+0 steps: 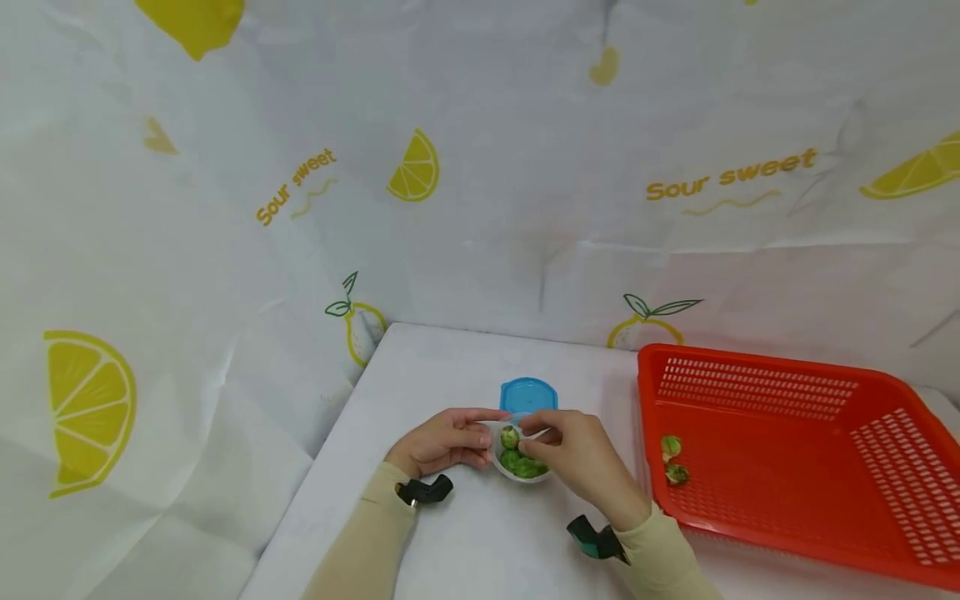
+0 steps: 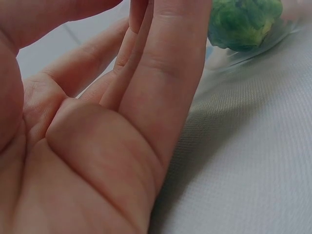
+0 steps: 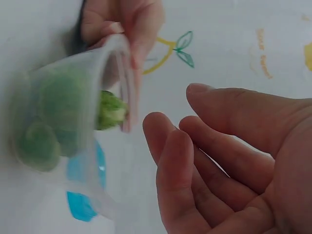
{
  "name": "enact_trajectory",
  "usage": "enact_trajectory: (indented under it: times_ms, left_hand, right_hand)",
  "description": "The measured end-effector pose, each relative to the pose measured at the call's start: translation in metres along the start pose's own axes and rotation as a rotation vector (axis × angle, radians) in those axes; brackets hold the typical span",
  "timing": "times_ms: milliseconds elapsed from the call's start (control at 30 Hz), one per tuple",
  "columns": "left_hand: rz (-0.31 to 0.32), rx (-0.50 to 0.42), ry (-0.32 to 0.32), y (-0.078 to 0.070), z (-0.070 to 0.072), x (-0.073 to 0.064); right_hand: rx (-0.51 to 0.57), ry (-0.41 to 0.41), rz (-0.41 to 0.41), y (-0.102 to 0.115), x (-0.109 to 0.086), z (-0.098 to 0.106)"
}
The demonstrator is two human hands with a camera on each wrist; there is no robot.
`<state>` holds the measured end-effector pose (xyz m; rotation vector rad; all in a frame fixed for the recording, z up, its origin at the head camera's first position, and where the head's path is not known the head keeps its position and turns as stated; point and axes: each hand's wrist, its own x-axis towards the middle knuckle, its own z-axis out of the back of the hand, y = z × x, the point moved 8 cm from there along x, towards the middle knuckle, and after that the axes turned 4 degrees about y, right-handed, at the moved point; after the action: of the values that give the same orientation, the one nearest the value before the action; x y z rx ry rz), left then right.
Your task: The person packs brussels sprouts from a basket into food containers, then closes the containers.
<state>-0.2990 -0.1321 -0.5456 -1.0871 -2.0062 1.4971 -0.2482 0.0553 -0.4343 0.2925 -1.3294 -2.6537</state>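
A small clear plastic tub (image 1: 500, 472) stands on the white table with several Brussels sprouts (image 1: 528, 467) in it. My left hand (image 1: 448, 442) grips the tub's rim from the left, thumb and fingers at the edge. Over the tub's right side is my right hand (image 1: 583, 457). In the right wrist view its thumb and fingertips stand apart with nothing between them, a short way from the tub's mouth. One sprout (image 3: 111, 110) shows at the mouth, above the others. A green sprout (image 2: 243, 24) appears past my left fingers in the left wrist view.
Just behind the tub lies a blue lid (image 1: 528, 395). A large red plastic basket (image 1: 772, 442) stands at the right, with two sprouts (image 1: 677, 474) near its left wall. A white sheet with lemon prints (image 1: 495, 167) hangs behind the table (image 1: 442, 354).
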Motion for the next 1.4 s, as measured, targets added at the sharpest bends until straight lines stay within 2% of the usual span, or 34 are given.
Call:
enact_trajectory:
  times_ms: [167,333,467,633,800,1033,1133,1400]
  left_hand:
    - [0.016,0.002,-0.014,-0.001,-0.001,0.001]
    - [0.024,0.005,-0.009,0.0,-0.003,0.0]
    - [0.018,0.014,-0.018,0.0,-0.001,-0.001]
    - [0.017,-0.001,-0.002,0.0,-0.003,0.0]
    - [0.016,-0.004,0.0,0.002,-0.004,0.0]
    - [0.005,-0.018,-0.001,0.004,-0.006,-0.002]
    - [0.009,-0.02,-0.003,0.004,-0.007,-0.002]
    - [0.01,-0.013,-0.011,0.003,-0.004,0.0]
  right_hand:
    - [-0.042,-0.006,0.035,0.008,-0.022,0.037]
    - [-0.115,0.007,0.045,0.001,-0.039,0.086]
    - [-0.149,0.043,0.038,-0.018,-0.041,0.127]
    - [-0.146,0.138,0.028,-0.061,-0.031,0.162]
    - [-0.113,0.239,0.015,-0.103,-0.019,0.172]
    - [-0.035,0.361,-0.071,-0.141,-0.006,0.167]
    - [-0.017,0.387,-0.091,-0.152,-0.001,0.167]
    - [-0.006,0.444,-0.07,-0.162,0.007,0.16]
